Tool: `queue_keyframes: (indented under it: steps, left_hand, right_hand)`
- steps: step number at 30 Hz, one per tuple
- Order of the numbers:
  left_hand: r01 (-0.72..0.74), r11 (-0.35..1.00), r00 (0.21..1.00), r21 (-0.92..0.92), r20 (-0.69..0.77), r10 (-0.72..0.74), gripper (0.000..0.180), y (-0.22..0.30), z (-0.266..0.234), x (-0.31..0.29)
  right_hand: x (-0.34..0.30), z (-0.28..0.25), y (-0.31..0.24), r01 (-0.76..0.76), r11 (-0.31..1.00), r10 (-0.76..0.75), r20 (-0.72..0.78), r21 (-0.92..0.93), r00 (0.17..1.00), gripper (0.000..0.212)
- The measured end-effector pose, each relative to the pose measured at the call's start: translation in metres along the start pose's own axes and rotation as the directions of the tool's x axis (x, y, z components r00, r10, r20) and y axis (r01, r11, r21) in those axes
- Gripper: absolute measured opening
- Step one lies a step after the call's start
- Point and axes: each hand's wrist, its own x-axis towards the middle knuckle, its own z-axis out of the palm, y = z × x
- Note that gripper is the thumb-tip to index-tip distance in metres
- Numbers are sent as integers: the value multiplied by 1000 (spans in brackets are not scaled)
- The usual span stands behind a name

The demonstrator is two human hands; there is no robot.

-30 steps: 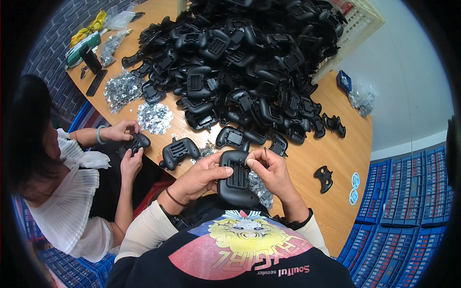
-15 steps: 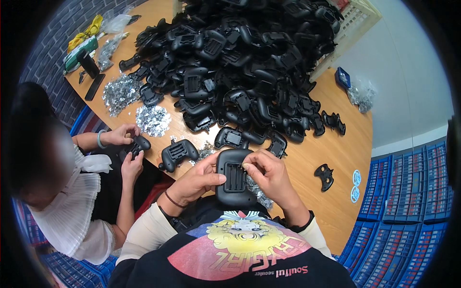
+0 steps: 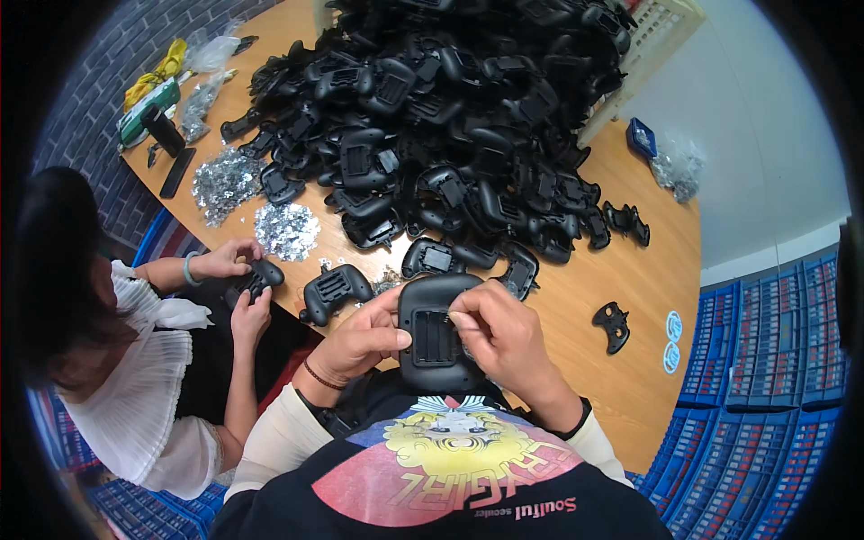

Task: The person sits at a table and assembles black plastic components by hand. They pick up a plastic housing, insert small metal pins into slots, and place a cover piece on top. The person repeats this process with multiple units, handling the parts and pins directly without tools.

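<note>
A black game controller shell [image 3: 437, 373] is held in front of my chest, its slotted battery compartment facing up. My left hand [image 3: 364, 342] grips its left side, thumb on the face beside the compartment. With thumb and forefinger pinched, my right hand [image 3: 499, 333] presses at the compartment's upper right corner; whatever tiny piece is between the fingertips is hidden. Just beyond my left hand, another controller shell [image 3: 337, 290] lies on the table with its compartment up. Small silvery metal pieces [image 3: 387, 281] are scattered behind the held shell.
A big heap of black controller shells [image 3: 450, 117] covers the far table. Piles of metal pieces [image 3: 286, 231] lie to the left. A co-worker at the left handles another shell [image 3: 261, 277]. One faceplate [image 3: 612, 326] lies at right, near stacked blue crates [image 3: 774, 342].
The held shell has shifted slightly to the left and up. My right fingers remain at the compartment's upper right corner, with the hand turned a little.
</note>
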Motion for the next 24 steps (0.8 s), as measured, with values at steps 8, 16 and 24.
queue_keyframes:
  steps: [8, 16, 24]
  left_hand:
    - [-92, 995, 995, -45, -37, 91, 66, 5, 1, -1]
    - [-181, 981, 983, -66, -54, 177, 64, 5, 2, 1]
    - [-312, 942, 948, -121, -100, 301, 59, -7, -2, 10]
  right_hand:
    - [-2, -11, 0, -168, 934, 169, 25, 315, 985, 7]
    - [-10, -17, 18, -206, 819, 190, 86, 536, 978, 10]
    - [-15, -16, 45, -507, 302, 390, 381, 807, 838, 12]
